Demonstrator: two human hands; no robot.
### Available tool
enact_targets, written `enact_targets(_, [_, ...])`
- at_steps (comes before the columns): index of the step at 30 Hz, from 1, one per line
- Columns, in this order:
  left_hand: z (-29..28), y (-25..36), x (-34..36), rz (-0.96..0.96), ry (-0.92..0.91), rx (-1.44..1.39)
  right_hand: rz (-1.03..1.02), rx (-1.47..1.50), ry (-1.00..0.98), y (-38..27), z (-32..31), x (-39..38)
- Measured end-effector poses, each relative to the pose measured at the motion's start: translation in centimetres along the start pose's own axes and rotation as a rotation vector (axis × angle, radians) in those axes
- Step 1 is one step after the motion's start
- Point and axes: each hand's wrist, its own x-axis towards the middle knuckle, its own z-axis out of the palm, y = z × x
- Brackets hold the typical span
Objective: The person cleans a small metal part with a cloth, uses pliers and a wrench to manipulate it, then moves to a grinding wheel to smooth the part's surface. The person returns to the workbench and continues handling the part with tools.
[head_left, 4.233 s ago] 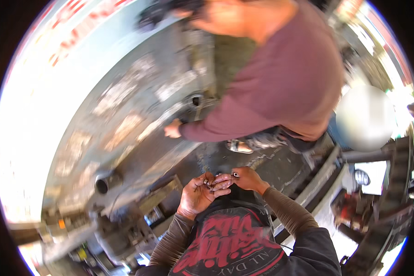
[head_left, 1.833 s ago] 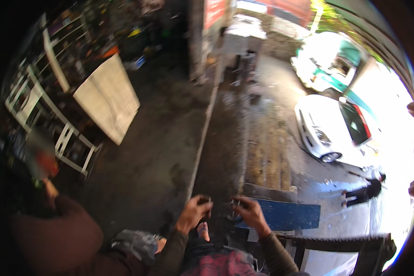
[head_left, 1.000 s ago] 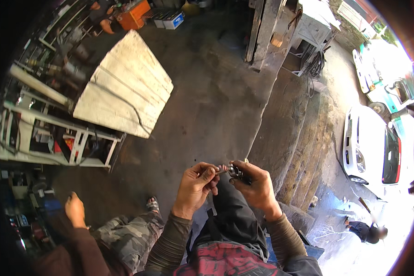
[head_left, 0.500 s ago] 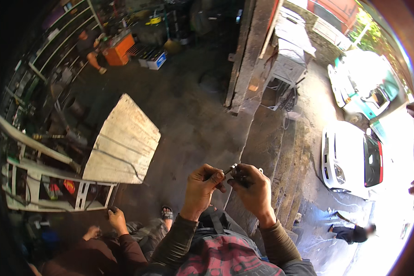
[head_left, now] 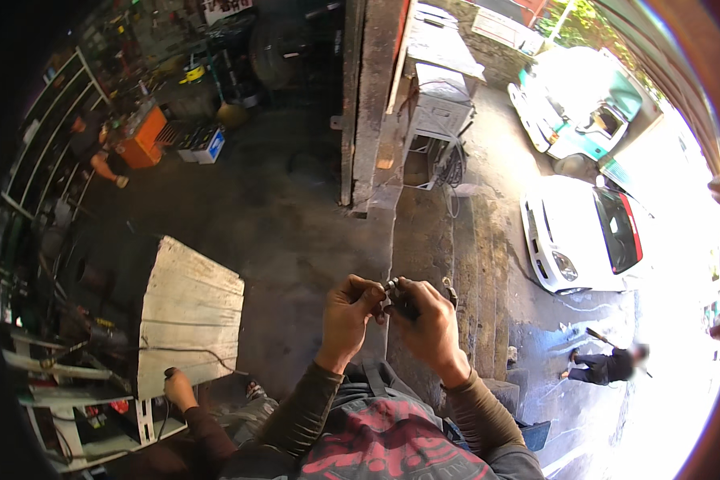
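In front of my chest, my left hand [head_left: 347, 316] and my right hand [head_left: 432, 324] meet fingertip to fingertip. Pinched between them is a small metal part [head_left: 390, 286] with a shiny silvery end and a dark body. The fingers cover most of it, so its exact kind cannot be made out. My left thumb and forefinger grip one end, and the curled fingers of my right hand close round the other. Something pale and ring-like [head_left: 450, 288] shows beside the right knuckles. Both hands look stained dark.
Close on my left, a co-worker's hand [head_left: 181, 389] touches a pale ribbed panel [head_left: 190, 312] over a white metal frame [head_left: 80, 436]. A dark post [head_left: 364, 112] and grey cabinet [head_left: 440, 112] stand ahead. Rightward are a stepped edge [head_left: 480, 272], white car [head_left: 572, 232] and walking person [head_left: 604, 366].
My view has swung to the right. My hands have drawn closer together around the small metal part, hiding more of its shaft. The co-worker's hand has come up to the pale panel.
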Motion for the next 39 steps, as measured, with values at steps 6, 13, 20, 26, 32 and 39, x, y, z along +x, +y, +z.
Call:
enact_targets(6, [1.0, 0.2, 5.1, -0.215, -0.094, -0.144, -0.016, -0.232, 0.107, 1.5, -0.2, 2.6])
enact_targets(13, [2.8, -1.6, 11.2, 0.596, -0.068, 0.828, -0.029, -0.201, 0.077, 6.1, -1.5, 7.6])
enact_targets(20, [4.7, -1.7, 16.2, -0.604, -0.136, -0.215, -0.035, -0.136, 0.018, 11.9, -3.4, 12.6])
enact_targets(26, [4.6, -1.5, 20.2, 0.4, -0.186, 1.123, -0.067, -0.108, -0.107, 14.0, -3.8, 16.3])
enact_targets(32, [3.9, 1.0, 23.8, 0.206, -0.039, 0.943, -0.094, -0.099, -0.165, 15.3, -1.7, 21.5])
enact_targets(39, [-2.4, 3.6, 28.3, -0.485, 0.035, -0.084, -0.208, -0.099, -0.199, 14.8, 4.3, 28.5])
